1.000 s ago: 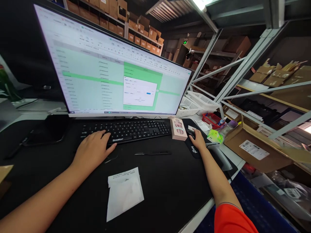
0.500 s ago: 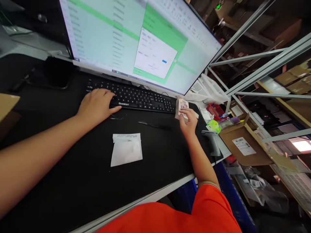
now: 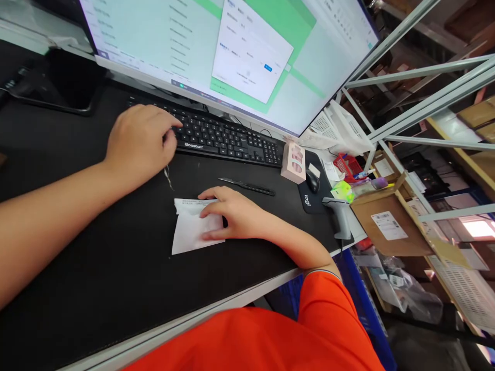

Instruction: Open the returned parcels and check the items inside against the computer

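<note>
My left hand (image 3: 141, 136) is at the left end of the black keyboard (image 3: 216, 136), fingers bent and thumb apart from the index finger, with nothing seen in it. My right hand (image 3: 237, 214) reaches over a small white paper packet (image 3: 189, 234) with printed text along its top edge. Its fingers are spread and lie over the packet's right part; whether they press on it I cannot tell. A slim black utility knife (image 3: 247, 186) lies just beyond the right hand. The small pink box (image 3: 294, 162) with a window stands at the keyboard's right end.
A large monitor (image 3: 154, 46) stands behind the keyboard. To the right are a mouse (image 3: 312, 180) on a pad, a grey barcode scanner (image 3: 339, 216), a red basket (image 3: 348, 166) and an open cardboard box (image 3: 390, 226). A dark phone-like device (image 3: 65, 82) lies at left.
My right hand has left the pink box and moved left to the white packet. My left hand has drawn its fingers in from their flatter spread on the keyboard. The view has shifted.
</note>
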Action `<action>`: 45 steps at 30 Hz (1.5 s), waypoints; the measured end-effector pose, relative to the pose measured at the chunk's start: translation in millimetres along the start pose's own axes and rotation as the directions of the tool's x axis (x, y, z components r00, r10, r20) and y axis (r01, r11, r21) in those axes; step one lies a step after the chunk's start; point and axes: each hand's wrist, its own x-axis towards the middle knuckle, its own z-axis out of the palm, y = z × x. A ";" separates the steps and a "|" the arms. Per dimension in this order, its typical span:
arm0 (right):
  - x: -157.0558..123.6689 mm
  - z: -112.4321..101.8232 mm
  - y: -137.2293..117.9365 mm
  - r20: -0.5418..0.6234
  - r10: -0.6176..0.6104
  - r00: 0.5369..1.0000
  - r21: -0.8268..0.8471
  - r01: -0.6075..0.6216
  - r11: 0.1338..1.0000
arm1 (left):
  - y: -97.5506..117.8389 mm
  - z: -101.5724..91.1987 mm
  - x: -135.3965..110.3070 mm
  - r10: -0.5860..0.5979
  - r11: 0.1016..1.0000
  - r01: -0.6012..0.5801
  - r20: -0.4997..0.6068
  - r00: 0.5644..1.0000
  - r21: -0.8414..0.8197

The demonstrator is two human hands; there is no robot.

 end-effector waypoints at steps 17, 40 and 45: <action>-34.5 49.2 7.2 -0.262 -0.122 0.957 -0.310 0.036 0.950 | 37.7 -20.2 -58.1 -0.108 0.878 0.440 0.820 0.563 -0.187; -13.6 9.9 -11.7 -0.243 0.090 0.966 -0.341 -0.171 0.924 | 47.6 -22.6 -59.3 -0.349 0.664 0.732 0.803 0.483 -0.151; -13.8 9.6 -12.7 -0.292 0.049 0.955 -0.365 -0.159 0.917 | 45.5 -21.7 -59.4 -0.308 0.565 0.804 0.857 0.414 -0.185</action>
